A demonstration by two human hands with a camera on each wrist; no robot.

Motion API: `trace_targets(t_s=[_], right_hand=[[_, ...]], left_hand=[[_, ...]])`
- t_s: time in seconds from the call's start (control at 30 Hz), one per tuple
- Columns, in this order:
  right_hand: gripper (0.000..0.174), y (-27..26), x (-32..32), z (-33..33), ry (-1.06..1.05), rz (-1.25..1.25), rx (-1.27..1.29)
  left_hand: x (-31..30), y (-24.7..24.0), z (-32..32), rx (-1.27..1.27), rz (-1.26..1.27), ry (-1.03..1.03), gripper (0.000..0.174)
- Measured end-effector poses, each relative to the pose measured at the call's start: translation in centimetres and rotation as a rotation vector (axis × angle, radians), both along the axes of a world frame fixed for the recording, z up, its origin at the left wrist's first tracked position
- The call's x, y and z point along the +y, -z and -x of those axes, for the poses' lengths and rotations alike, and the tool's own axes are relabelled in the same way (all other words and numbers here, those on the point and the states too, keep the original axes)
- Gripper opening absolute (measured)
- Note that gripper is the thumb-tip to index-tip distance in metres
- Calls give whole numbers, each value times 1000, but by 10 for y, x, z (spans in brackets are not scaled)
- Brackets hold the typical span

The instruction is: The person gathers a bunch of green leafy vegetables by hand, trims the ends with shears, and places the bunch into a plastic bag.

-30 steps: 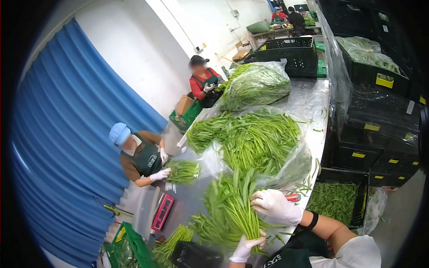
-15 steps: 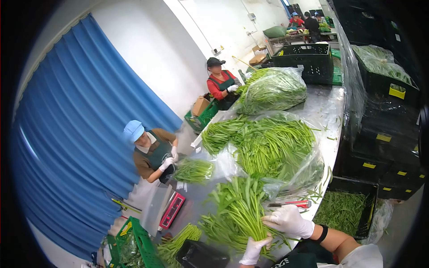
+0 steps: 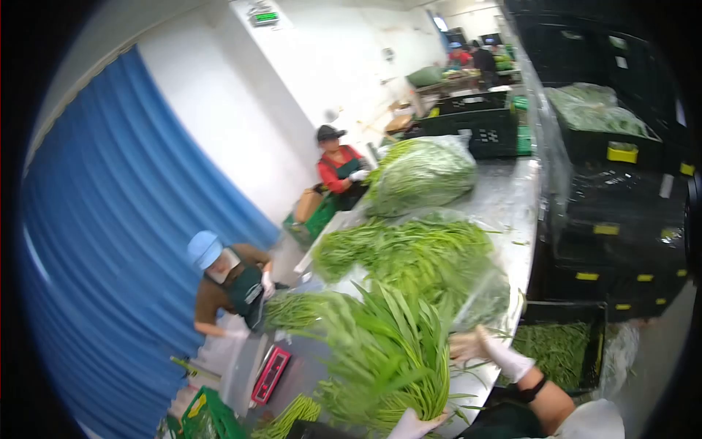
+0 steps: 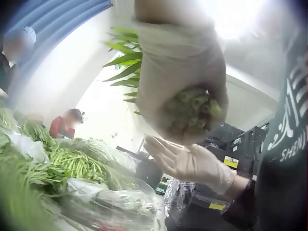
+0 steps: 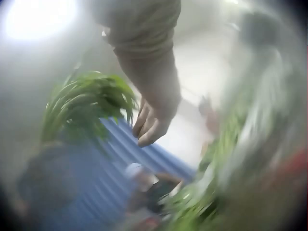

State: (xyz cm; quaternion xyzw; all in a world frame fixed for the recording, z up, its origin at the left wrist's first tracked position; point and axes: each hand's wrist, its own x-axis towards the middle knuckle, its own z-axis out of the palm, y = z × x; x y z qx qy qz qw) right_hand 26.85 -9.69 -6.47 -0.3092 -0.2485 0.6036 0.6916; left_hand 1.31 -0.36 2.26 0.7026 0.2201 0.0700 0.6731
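A leafy bunch of water spinach (image 3: 420,340) is gripped low on its stems by my gloved left hand (image 3: 418,426). In the left wrist view the fingers of my left hand (image 4: 180,82) curl round the bundle, and hollow cut stem ends (image 4: 195,108) poke out. My gloved right hand (image 3: 501,355) is just right of the bunch, holding nothing. Its fingers look extended in the left wrist view, where the right hand (image 4: 195,166) shows below the left. The right wrist view is blurred; the right hand (image 5: 156,118) hangs beside the leaves (image 5: 91,101).
A large pile of greens (image 3: 409,252) lies on plastic behind the bunch, with a bagged heap (image 3: 424,175) farther back. A red scale (image 3: 270,374) is at left, near a worker in a blue cap (image 3: 205,250). Black crates (image 3: 607,219) stack up at right.
My right hand has come away from the stems and opened out to the right. The bunch in my left hand has risen and spread across more of the head view.
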Motion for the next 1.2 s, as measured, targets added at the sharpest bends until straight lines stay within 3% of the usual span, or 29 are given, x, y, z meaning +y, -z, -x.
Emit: trace_targets(t_s=[0.03,0.1,0.13,0.17,0.23,0.27,0.33,0.43,0.5,0.57,0.7,0.9,1.0,1.07,1.2], right_hand=[[64,-2,6,26,-3,103,406],[78,-11,5,59,615,-114,-791],[78,-23,4,63,643,-68,-774],[78,-43,3,58,472,-144,-343],[78,-65,1,47,114,-321,520],[78,-53,7,45,123,-307,540],[83,-28,26,35,-299,-616,754],[85,-25,25,46,-199,-479,734],[80,-38,19,53,-119,-489,632],[72,-44,21,51,8,-318,469],[67,-11,41,40,-71,-468,652],[57,-36,42,26,-102,-513,608],[61,-53,37,28,44,-412,628],[67,-63,37,24,-82,-441,488],[74,-60,43,15,-130,-364,488]], left_hand=[[-2,-1,0,15,15,50,29],[-4,2,4,153,-47,309,35],[-1,21,15,175,-104,360,39],[1,26,22,301,40,437,38],[10,85,59,357,146,396,35],[7,83,67,376,164,399,35],[2,75,78,475,138,366,35],[2,89,97,514,74,321,35],[1,87,96,484,116,263,36],[2,91,94,478,100,283,36],[12,135,102,366,168,238,36],[15,138,96,273,347,256,41],[14,125,87,264,407,302,47],[20,123,87,259,403,303,47],[16,120,96,263,404,293,48]])
